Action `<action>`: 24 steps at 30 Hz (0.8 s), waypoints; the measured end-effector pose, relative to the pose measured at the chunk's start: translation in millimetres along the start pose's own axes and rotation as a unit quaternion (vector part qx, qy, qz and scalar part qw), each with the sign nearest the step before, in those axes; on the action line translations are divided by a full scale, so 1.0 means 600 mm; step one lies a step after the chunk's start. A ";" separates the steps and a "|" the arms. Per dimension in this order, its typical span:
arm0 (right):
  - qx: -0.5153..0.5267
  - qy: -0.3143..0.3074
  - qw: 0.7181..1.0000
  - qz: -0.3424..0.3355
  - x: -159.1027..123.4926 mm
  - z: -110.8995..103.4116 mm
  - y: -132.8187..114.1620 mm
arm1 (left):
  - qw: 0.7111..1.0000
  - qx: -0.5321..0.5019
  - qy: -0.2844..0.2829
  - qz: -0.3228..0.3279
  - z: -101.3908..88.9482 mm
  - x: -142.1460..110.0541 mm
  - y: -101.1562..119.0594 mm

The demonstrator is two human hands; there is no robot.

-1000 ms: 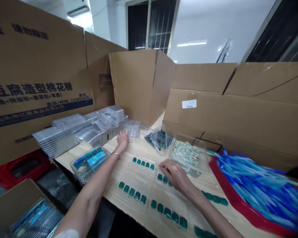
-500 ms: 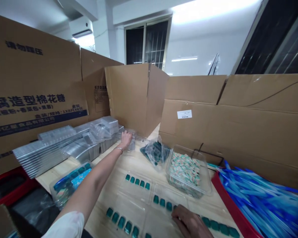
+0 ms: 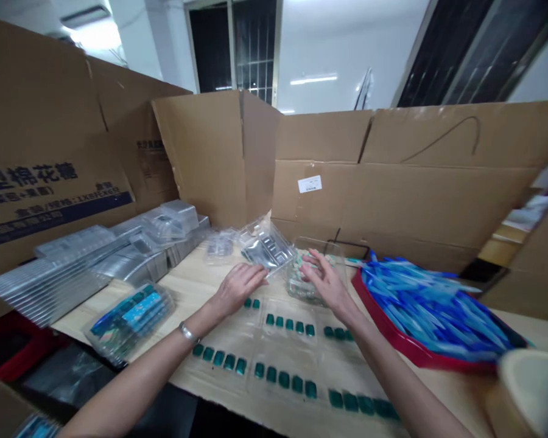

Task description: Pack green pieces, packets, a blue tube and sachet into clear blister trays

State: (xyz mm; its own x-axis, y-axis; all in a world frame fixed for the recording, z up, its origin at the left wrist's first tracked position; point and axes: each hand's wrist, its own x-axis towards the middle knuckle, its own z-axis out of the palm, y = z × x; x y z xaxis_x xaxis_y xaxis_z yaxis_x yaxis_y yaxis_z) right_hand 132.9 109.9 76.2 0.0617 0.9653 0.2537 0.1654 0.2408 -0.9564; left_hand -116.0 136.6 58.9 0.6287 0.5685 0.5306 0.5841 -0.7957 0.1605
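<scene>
Now both hands have moved in together at the middle of the table, and a clear plastic tray (image 3: 265,245) with dark pieces inside sits tilted just beyond the gap between them. The left hand (image 3: 238,289) lies low with its fingers close together, holding nothing, its tips just short of that tray. The right hand (image 3: 325,281) has its fingers spread wide and holds nothing either. It hovers at the near edge of a clear tub (image 3: 304,283) of wrapped sweets, though whether it touches is hard to tell. Rows of teal sweets (image 3: 279,322) lie on clear sheets just nearer than both hands. Right of the right hand sits a red tray (image 3: 383,334) heaped with blue sticks. Left of the left hand are stacks of clear trays (image 3: 73,258).
</scene>
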 end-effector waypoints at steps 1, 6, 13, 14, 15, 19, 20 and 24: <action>0.020 -0.004 1.000 0.007 0.001 0.000 -0.009 | 1.000 -0.020 -0.012 0.013 0.002 -0.010 0.024; 0.054 -0.054 0.997 0.032 -0.026 -0.014 -0.024 | 0.991 -0.134 0.006 0.012 0.007 -0.048 0.092; 0.052 -0.186 0.978 0.081 -0.098 -0.045 -0.011 | 0.764 -0.535 0.016 -0.362 -0.004 -0.048 0.111; 0.044 -0.207 0.974 0.083 -0.104 -0.045 -0.008 | 0.720 -0.586 -0.052 -0.368 -0.002 -0.046 0.114; 0.033 -0.215 0.972 0.085 -0.107 -0.046 -0.004 | 0.687 -0.619 -0.099 -0.368 0.000 -0.045 0.117; -0.084 -0.081 0.992 0.049 -0.083 -0.080 0.019 | 0.640 -0.651 -0.044 -0.407 0.006 -0.029 0.109; -0.130 -0.029 0.991 0.025 -0.069 -0.096 0.026 | 0.635 -0.651 -0.008 -0.416 0.004 -0.021 0.100; -0.306 0.066 0.947 -0.075 0.011 -0.158 0.053 | 0.629 -0.654 0.094 -0.410 -0.013 0.023 0.058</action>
State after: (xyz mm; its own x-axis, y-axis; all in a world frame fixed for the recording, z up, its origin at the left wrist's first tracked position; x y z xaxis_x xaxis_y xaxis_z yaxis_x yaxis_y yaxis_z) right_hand 232.0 114.2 61.4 0.1072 0.8944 0.4343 0.7186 0.2322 -0.6555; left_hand -91.2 115.2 78.1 0.2473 0.9629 -0.1085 -0.3265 0.1882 0.9263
